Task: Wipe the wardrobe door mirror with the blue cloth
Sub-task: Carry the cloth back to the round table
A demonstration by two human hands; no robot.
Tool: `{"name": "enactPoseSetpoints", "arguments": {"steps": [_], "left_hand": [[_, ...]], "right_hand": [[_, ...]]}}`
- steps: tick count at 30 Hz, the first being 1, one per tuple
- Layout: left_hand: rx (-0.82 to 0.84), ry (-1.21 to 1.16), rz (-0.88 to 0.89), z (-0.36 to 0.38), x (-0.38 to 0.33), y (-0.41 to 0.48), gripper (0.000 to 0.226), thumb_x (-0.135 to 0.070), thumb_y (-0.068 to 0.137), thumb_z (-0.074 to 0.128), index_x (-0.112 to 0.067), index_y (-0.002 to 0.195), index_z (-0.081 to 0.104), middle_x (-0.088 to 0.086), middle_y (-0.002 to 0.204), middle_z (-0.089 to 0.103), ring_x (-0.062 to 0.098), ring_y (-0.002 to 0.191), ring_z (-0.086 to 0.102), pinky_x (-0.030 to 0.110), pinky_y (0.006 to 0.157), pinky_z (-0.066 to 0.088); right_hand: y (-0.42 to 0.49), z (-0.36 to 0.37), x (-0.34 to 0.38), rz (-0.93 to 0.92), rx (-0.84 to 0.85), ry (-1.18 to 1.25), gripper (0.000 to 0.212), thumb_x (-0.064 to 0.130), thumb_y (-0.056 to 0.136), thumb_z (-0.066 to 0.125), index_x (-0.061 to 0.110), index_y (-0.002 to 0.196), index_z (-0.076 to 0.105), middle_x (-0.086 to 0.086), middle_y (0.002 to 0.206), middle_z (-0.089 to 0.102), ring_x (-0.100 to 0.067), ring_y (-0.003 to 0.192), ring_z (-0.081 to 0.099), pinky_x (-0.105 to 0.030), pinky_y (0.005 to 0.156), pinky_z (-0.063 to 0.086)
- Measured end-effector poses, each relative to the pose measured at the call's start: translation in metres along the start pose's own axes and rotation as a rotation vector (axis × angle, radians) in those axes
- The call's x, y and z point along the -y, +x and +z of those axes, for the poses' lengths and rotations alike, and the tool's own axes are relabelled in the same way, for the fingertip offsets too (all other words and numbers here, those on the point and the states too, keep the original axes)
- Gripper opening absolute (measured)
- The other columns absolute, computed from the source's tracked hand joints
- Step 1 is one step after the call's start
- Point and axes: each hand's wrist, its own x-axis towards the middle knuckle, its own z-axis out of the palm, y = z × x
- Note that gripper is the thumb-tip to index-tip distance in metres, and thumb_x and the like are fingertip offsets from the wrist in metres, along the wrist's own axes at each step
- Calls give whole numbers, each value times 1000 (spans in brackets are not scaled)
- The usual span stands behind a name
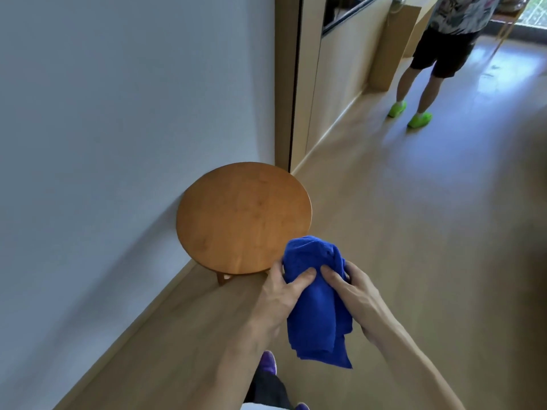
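Both hands grip blue cloth (318, 294) | left hand (284, 294) fingers curled | right hand (355, 294) fingers curled

The bunched blue cloth (318, 315) hangs crumpled, gripped by the left hand (282, 294) and right hand (356, 294).

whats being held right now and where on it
The blue cloth, bunched. Both the left hand and the right hand grip it near its upper part; its lower end hangs free.
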Motion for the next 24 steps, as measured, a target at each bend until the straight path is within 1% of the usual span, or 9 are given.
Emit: {"name": "enactPoseSetpoints", "arguments": {"steps": [4, 8, 11, 13, 16, 18, 19, 22, 24], "left_hand": [[-5, -26, -7, 9, -9, 42, 51, -47, 79, 82, -36, 124, 60, -9, 119, 73, 10, 108, 71, 39, 98, 58], [10, -43, -17, 12, -25, 95, 44, -45, 83, 81, -39, 121, 60, -10, 115, 74, 9, 104, 72, 34, 92, 60], [3, -65, -42, 7, -38, 129, 50, -45, 84, 80, -35, 128, 57, -6, 120, 72, 13, 108, 71, 41, 98, 58], [-4, -81, -40, 0, -48, 148, 50, -44, 86, 80, -34, 129, 57, -5, 120, 72, 13, 108, 71, 40, 98, 58], [-67, -94, -25, -15, -64, 173, 45, -40, 88, 77, -33, 128, 56, -7, 120, 71, 9, 105, 71, 31, 92, 59], [-132, -105, -19, -26, -71, 184, 40, -38, 90, 76, -34, 124, 57, -10, 115, 72, 3, 97, 72, 21, 78, 58], [-163, -114, -20, -31, -74, 189, 38, -37, 90, 76, -34, 123, 58, -10, 114, 72, 3, 96, 72, 19, 74, 57], [-238, -151, -40, -46, -78, 201, 34, -36, 91, 74, -34, 121, 58, -10, 114, 72, 4, 96, 72, 20, 75, 57], [-292, -174, -63, -51, -77, 209, 38, -38, 92, 73, -32, 125, 56, -10, 117, 70, 7, 99, 71, 23, 78, 57]], "right_hand": [[44, -13, 14, 7, 15, -50, 21, 43, 96, 64, 30, 113, 67, 7, 101, 77, -11, 92, 74, -38, 84, 61], [94, -19, 31, 22, -12, -103, 20, 45, 96, 64, 33, 112, 67, 10, 99, 77, -8, 88, 74, -36, 83, 62], [130, -21, 49, 53, 25, -159, 23, 46, 95, 64, 31, 112, 66, 7, 101, 77, -10, 91, 74, -38, 86, 61], [154, -18, 63, 62, 54, -210, 24, 46, 95, 65, 29, 110, 66, 5, 101, 77, -13, 92, 74, -41, 88, 61], [188, -7, 81, 61, 96, -268, 25, 45, 95, 65, 24, 109, 66, -1, 102, 76, -19, 95, 73, -46, 89, 59], [207, 5, 90, 69, 147, -289, 26, 45, 95, 64, 23, 110, 65, -5, 105, 75, -22, 97, 72, -48, 91, 58], [216, 11, 93, 75, 177, -302, 27, 45, 95, 64, 23, 110, 65, -7, 108, 74, -25, 99, 71, -50, 91, 58], [244, 28, 103, 80, 273, -359, 30, 45, 95, 64, 19, 110, 64, -12, 111, 72, -29, 102, 70, -52, 92, 57], [263, 36, 109, 79, 345, -398, 31, 44, 96, 64, 17, 110, 63, -13, 110, 72, -30, 102, 70, -52, 91, 57]]}}
